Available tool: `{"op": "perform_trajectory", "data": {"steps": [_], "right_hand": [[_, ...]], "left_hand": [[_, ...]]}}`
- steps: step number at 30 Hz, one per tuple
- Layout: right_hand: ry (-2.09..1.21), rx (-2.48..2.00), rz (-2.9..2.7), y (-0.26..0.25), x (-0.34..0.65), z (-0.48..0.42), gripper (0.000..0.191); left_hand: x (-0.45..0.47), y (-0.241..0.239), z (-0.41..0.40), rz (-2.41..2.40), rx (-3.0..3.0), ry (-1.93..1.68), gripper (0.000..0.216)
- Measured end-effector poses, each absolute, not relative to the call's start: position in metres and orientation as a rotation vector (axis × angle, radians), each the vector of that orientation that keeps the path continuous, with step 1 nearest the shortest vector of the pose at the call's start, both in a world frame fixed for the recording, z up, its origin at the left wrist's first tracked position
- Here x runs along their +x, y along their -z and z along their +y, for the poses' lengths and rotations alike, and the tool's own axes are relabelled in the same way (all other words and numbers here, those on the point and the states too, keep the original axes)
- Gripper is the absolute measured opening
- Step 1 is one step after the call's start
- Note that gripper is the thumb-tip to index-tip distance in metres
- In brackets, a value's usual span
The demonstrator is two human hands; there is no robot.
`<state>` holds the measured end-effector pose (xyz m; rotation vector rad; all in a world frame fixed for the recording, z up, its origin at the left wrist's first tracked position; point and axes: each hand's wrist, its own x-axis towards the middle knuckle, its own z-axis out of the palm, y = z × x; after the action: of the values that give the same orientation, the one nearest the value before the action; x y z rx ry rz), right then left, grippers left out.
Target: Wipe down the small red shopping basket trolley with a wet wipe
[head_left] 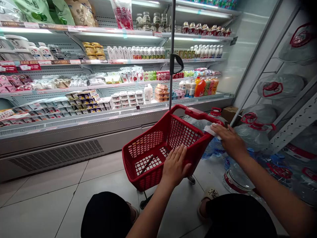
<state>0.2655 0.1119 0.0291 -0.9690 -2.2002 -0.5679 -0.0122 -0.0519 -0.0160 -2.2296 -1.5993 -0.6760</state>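
Note:
A small red plastic shopping cart (146,147) with lattice walls stands before me, its basket holding nothing I can make out. My left hand (175,165) lies against the near side of it, fingers stretched with the tips at the rim and the thumb apart. At the right end of the cart's handle (195,113), my right hand (230,140) presses a folded white wipe (212,129) against the red plastic. Its fingers lie over the wipe; the thumb is mostly hidden. A dark pole with a loop grip (176,63) rises behind the handle.
Behind the cart runs an open refrigerated display (119,122) with yogurts, milk bottles and juices. Large water bottles (237,175) stand on the floor at right, beside a rack (294,122) of more bottles. My knees (106,215) flank the cart above a tiled floor (49,198).

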Motion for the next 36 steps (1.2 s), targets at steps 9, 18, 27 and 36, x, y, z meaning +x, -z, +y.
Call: {"op": "perform_trajectory", "data": {"steps": [9,18,27,36], "right_hand": [[0.527,-0.667,-2.431,-0.011,0.230,0.070,0.078],[0.552,-0.859,-2.258,-0.006,0.237,0.075,0.077],[0.575,-0.875,-2.281,-0.010,0.248,0.081,0.074],[0.490,-0.937,-2.188,0.004,0.221,0.097,0.075]], "left_hand": [[0.001,0.022,-0.051,-1.627,-2.186,0.663,0.072],[0.003,0.018,-0.052,-1.645,-2.185,0.670,0.071],[0.004,0.018,-0.051,-1.665,-2.197,0.629,0.070],[0.001,0.025,-0.052,-1.649,-2.182,0.598,0.075]]}}
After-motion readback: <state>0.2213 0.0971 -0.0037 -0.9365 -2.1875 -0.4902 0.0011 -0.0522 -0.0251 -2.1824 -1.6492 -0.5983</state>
